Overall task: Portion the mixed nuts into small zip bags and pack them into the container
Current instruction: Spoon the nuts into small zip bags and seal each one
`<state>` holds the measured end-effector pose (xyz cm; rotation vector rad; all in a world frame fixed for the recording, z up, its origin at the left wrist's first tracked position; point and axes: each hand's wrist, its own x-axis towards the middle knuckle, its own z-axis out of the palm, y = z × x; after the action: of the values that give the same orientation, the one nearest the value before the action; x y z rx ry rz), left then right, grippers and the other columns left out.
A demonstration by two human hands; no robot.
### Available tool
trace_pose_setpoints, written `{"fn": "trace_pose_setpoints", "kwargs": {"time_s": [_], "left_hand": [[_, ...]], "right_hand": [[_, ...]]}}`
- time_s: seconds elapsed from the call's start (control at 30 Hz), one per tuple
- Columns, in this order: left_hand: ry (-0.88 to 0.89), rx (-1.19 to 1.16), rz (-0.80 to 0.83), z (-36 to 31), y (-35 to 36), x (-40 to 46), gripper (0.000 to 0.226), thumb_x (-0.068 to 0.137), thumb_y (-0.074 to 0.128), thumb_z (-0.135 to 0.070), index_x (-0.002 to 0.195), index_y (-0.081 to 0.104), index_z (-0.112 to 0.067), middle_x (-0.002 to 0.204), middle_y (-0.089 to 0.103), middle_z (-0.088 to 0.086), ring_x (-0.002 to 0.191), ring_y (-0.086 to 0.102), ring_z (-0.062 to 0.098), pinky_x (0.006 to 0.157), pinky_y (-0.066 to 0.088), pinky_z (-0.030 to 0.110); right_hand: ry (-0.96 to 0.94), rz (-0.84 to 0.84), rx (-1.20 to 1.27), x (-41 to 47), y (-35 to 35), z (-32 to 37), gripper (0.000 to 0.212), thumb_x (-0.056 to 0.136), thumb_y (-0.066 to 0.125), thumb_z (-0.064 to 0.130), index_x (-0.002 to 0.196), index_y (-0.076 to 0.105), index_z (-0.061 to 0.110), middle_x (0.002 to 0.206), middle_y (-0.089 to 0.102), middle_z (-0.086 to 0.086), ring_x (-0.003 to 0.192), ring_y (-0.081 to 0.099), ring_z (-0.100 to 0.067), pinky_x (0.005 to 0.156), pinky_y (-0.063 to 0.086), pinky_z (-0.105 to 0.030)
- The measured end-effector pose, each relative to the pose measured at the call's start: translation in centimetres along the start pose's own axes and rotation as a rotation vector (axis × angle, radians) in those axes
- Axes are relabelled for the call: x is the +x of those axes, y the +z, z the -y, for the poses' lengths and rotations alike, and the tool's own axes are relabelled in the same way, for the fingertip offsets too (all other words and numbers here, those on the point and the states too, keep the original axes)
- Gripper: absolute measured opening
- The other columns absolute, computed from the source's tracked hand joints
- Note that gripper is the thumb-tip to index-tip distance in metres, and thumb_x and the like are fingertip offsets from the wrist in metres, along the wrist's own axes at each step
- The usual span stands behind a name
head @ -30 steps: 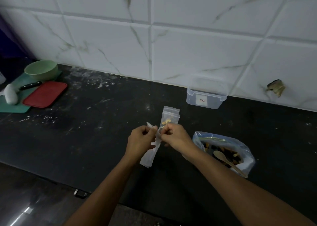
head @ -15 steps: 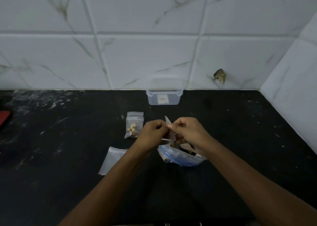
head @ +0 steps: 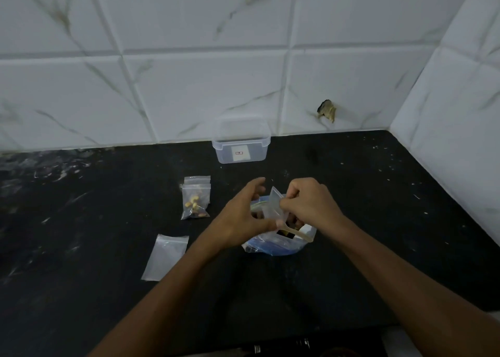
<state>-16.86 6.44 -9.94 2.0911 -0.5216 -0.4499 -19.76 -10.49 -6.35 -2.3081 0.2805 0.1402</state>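
Black stone countertop (head: 378, 207) carried white scuffs; white marble-veined tiled wall (head: 189, 86) had a chipped brownish hole (head: 327, 111) near the corner.

Likely kitchen: tiled wall (head: 205, 91), black counter (head: 81, 221).
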Motion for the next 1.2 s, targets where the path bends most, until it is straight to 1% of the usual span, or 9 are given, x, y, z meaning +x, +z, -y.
{"fn": "trace_pose_setpoints", "kwargs": {"time_s": [0.07,0.13,0.2,0.3,0.43,0.57,0.77,0.97,1.2], "left_hand": [[0.044,0.053,0.013,0.3,0.8,0.1,0.101,0.072,0.083,-0.037,0.152,0.023,-0.026,0.149,0.039,-0.007,0.135,0.039,0.011,0.104,0.038,0.027],[0.094,0.018,-0.052,0.9,1.3,0.5,0.087,0.071,0.085,-0.034,0.143,0.037,-0.026,0.140,0.052,-0.006,0.127,0.049,0.008,0.105,0.045,0.031],[0.110,-0.086,-0.094,1.3,1.5,0.5,0.066,0.074,0.083,-0.028,0.130,0.049,-0.027,0.123,0.060,-0.010,0.114,0.057,0.003,0.093,0.050,0.024],[0.116,-0.198,-0.157,2.0,1.2,0.2,0.049,0.080,0.078,-0.025,0.122,0.055,-0.028,0.115,0.062,-0.012,0.109,0.059,0.000,0.088,0.047,0.018],[0.137,-0.305,-0.206,2.9,0.4,-0.6,0.041,0.086,0.072,-0.022,0.119,0.052,-0.035,0.113,0.060,-0.014,0.108,0.059,-0.001,0.085,0.051,0.018],[0.116,-0.324,-0.161,3.7,0.5,-1.2,0.046,0.085,0.070,-0.023,0.122,0.048,-0.039,0.117,0.057,-0.015,0.109,0.057,-0.002,0.083,0.051,0.015],[0.046,-0.332,-0.087,4.7,1.3,-1.7,0.060,0.076,0.069,-0.044,0.131,0.046,-0.039,0.119,0.057,-0.026,0.118,0.055,0.000,0.094,0.051,0.028],[-0.006,-0.366,-0.045,5.6,1.6,-2.0,0.055,0.080,0.070,-0.036,0.130,0.046,-0.043,0.122,0.059,-0.022,0.116,0.056,-0.002,0.092,0.050,0.023],[-0.029,-0.371,-0.049,5.8,2.1,-1.9,0.054,0.081,0.069,-0.035,0.130,0.046,-0.039,0.127,0.057,-0.015,0.116,0.055,-0.003,0.092,0.048,0.022]], "right_hand": [[-0.003,0.041,0.020,0.2,-0.2,0.3,0.004,0.084,0.062,0.008,0.080,0.062,0.009,0.061,0.068,-0.005,0.048,0.065,-0.011,0.053,0.057,-0.027],[-0.013,0.066,0.029,0.4,-0.1,0.5,0.004,0.085,0.061,0.009,0.082,0.062,0.009,0.062,0.069,-0.006,0.049,0.066,-0.013,0.052,0.056,-0.026],[-0.018,0.063,0.075,0.6,-0.2,0.3,0.009,0.090,0.060,0.017,0.084,0.063,0.011,0.066,0.070,-0.007,0.053,0.067,-0.013,0.051,0.053,-0.024],[-0.004,0.026,0.114,1.2,-0.4,-1.6,0.024,0.096,0.055,0.029,0.085,0.066,0.011,0.072,0.070,-0.005,0.059,0.067,-0.013,0.052,0.051,-0.023],[-0.011,0.056,-0.410,1.6,1.2,-6.3,0.018,0.094,0.057,0.031,0.089,0.068,0.019,0.077,0.066,0.001,0.068,0.066,-0.012,0.068,0.058,-0.034],[0.003,0.104,-0.615,1.3,3.5,-8.8,0.019,0.092,0.058,0.033,0.102,0.067,0.019,0.092,0.064,0.003,0.078,0.063,-0.011,0.073,0.057,-0.032],[-0.051,0.019,-0.630,1.8,2.6,-8.5,0.011,0.095,0.057,0.025,0.102,0.065,0.021,0.090,0.065,0.003,0.079,0.063,-0.012,0.074,0.057,-0.032],[-0.160,-0.051,-0.703,2.5,-0.5,-8.1,0.018,0.087,0.067,0.026,0.105,0.066,0.023,0.092,0.064,0.003,0.084,0.061,-0.011,0.077,0.055,-0.030],[0.033,0.030,-0.439,3.4,0.9,-8.4,0.017,0.095,0.056,0.020,0.102,0.072,0.018,0.093,0.071,0.001,0.077,0.066,-0.010,0.070,0.056,-0.027]]}}
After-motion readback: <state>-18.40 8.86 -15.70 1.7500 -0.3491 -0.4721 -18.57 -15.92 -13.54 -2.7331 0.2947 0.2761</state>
